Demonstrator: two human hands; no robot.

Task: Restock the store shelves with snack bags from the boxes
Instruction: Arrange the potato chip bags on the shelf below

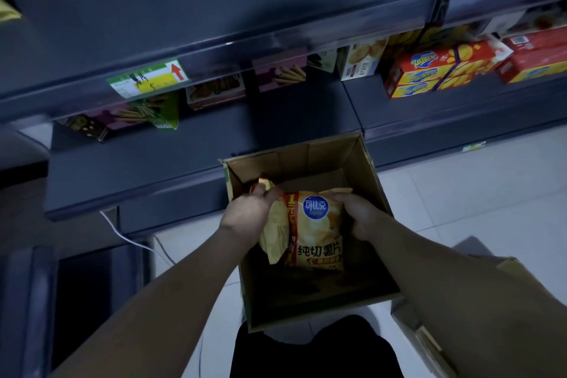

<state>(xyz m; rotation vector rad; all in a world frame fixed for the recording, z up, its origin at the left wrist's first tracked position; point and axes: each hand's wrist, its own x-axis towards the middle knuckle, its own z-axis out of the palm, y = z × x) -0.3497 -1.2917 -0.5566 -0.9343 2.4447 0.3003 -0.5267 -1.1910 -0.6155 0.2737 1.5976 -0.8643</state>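
Observation:
An open cardboard box [362, 163] stands on the floor in front of the dark shelves. Over it I hold yellow chip bags with a blue round logo [319, 230]. My left hand [245, 215] grips the left side, where a second, crumpled yellow bag [274, 239] overlaps the first. My right hand [360, 215] grips the right upper corner of the front bag. The box's inside is dark below the bags; I cannot tell what else lies in it.
A wide bare dark shelf [147, 169] runs left of the box, with another shelf [214, 3] above it. Biscuit and wafer boxes [441, 70] line the lower shelf behind. A second cardboard box [429, 341] sits at the lower right. A white cord [122, 233] trails on the tiled floor.

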